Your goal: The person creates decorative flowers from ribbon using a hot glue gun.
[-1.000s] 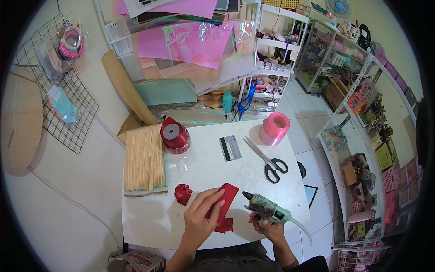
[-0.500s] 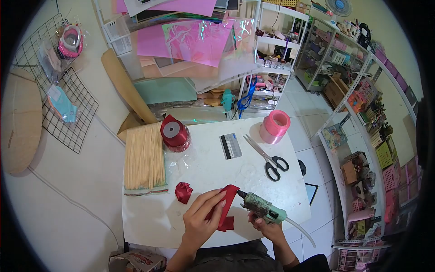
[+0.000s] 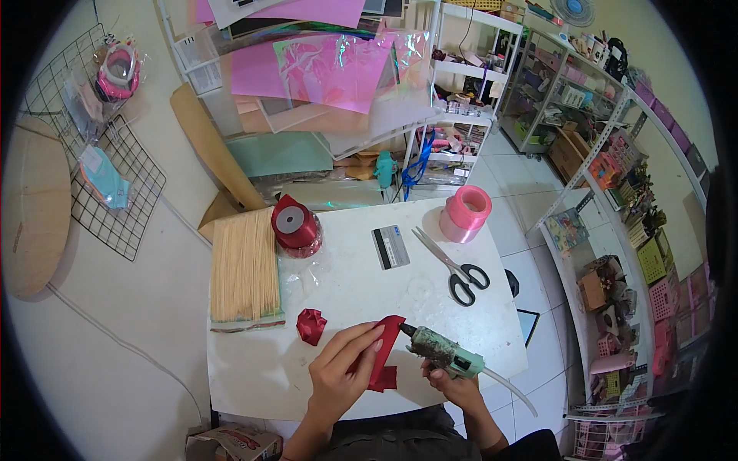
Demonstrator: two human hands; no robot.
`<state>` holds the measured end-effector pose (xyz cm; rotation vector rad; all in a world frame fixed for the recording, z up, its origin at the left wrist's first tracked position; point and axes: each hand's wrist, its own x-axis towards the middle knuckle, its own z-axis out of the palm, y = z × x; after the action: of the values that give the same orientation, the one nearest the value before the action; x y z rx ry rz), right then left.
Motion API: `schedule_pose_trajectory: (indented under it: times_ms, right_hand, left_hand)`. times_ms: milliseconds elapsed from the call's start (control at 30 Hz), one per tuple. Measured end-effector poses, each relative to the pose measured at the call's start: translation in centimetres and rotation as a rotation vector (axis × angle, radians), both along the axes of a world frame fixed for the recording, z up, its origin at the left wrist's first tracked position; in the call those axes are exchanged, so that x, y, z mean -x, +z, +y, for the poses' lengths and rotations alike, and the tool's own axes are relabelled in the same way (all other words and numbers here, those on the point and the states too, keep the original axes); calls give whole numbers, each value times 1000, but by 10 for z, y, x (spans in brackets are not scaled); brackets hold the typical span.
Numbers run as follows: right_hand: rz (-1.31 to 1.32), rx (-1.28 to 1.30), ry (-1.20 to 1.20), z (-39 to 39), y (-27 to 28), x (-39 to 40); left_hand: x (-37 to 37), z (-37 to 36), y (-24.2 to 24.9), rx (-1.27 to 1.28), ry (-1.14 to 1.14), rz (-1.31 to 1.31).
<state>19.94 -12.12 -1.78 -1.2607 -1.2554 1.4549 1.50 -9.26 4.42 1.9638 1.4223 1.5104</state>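
My left hand (image 3: 344,367) pinches a strip of dark red ribbon (image 3: 387,349) near the front of the white table. My right hand (image 3: 453,386) is closed around a green glue gun (image 3: 446,351), whose dark nozzle points left at the ribbon's upper edge. A folded red ribbon piece (image 3: 311,326) lies to the left of my left hand. Behind it stands a roll of red ribbon (image 3: 297,227). Black-handled scissors (image 3: 455,269) lie partly open beyond the glue gun, beside a grey card (image 3: 391,247).
A bundle of thin wooden sticks (image 3: 246,269) covers the table's left side. Pink ribbon rolls (image 3: 466,214) stand at the back right of the white table (image 3: 261,376). Loaded shelves (image 3: 573,284) line the right, and a wire grid (image 3: 123,192) hangs on the left wall.
The glue gun's nozzle has shifted very slightly left, nearer the ribbon's edge. Both hands otherwise keep their places and grips.
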Motion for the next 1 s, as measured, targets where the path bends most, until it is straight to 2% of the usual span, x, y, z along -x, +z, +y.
schedule_pose_trajectory:
  times_ms: [500, 600, 1000]
  right_hand:
    - [-67, -7, 19, 0, 4, 0]
    - [-35, 70, -23, -1, 11, 1]
    - [-186, 66, 3, -1, 7, -3]
  left_hand:
    - [1, -1, 1, -1, -9, 6]
    - [1, -1, 0, 0, -9, 2]
    - [5, 0, -3, 47, -46, -41]
